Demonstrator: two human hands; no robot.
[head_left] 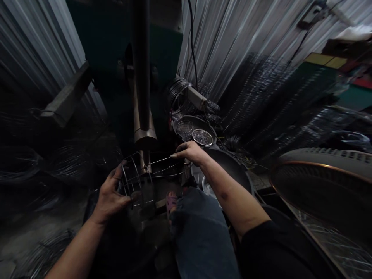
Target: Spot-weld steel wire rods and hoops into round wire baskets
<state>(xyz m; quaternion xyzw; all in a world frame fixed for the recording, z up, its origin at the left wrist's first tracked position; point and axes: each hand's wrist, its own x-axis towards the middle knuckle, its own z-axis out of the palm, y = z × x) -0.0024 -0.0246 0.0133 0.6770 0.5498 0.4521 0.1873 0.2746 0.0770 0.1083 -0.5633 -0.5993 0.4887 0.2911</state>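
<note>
My left hand (112,190) is curled round the left side of a wire frame (136,170) made of bent rings and thin rods. The frame lies around the lower metal post (145,164) of a machine, beneath its thick upper rod and brass-coloured head (145,133). From the right, my right hand (188,152) pinches a thin metal wire (161,160) between thumb and fingers, close to the post. Other thin wires stretch rightward below that hand. Dim light hides where the wires meet the frame.
Beside my right arm stand a dark basin (240,170) and a round tub (213,130) with small wire pieces in a dish (202,137). Coiled wire (177,95) hangs behind them. A large fan (322,178) is at the right. Wire bundles (49,252) lie at lower left.
</note>
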